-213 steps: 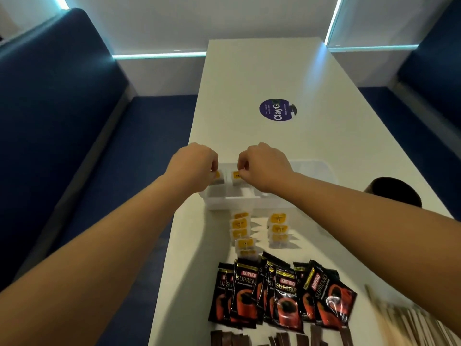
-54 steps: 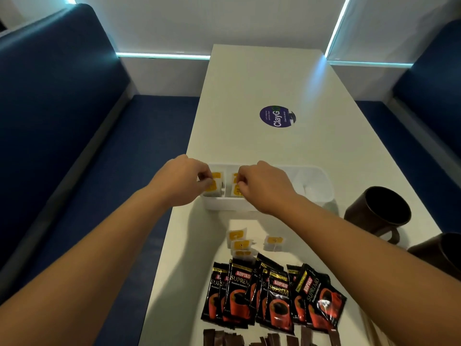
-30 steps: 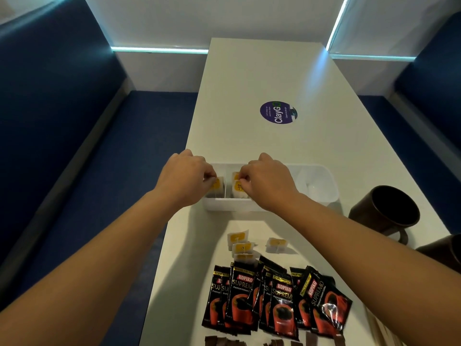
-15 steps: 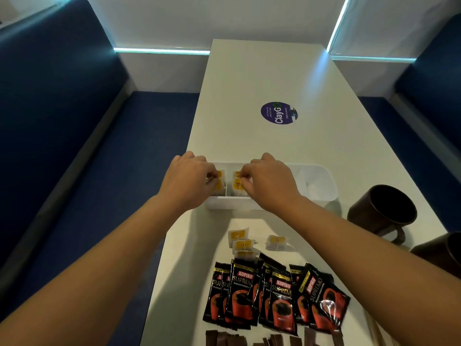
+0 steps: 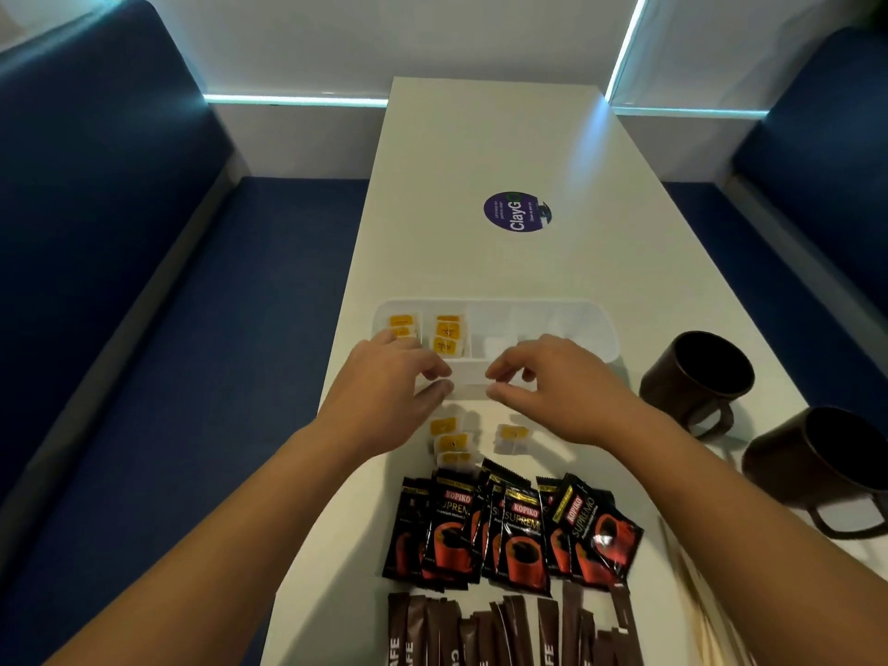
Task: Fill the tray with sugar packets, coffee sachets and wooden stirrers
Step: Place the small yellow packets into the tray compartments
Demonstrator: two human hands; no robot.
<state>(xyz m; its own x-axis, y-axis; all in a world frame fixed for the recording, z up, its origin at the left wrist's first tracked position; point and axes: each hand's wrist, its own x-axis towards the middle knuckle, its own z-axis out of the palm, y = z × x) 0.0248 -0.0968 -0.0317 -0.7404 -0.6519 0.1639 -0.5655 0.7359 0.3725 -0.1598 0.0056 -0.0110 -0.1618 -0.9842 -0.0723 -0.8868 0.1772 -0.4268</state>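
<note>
- Poised over the near rim of the tray [image 5: 596, 329]: left hand [image 5: 384, 391] and right hand [image 5: 552, 382], fingers loosely curled, holding nothing.
- Lying loose on the counter [image 5: 471, 146] at 6 o'clock from both hands: sugar packets [image 5: 451, 442], three nearer the left hand, one just below the right.
- Already filed in the tray's two left compartments: more packets [image 5: 449, 334].
</note>
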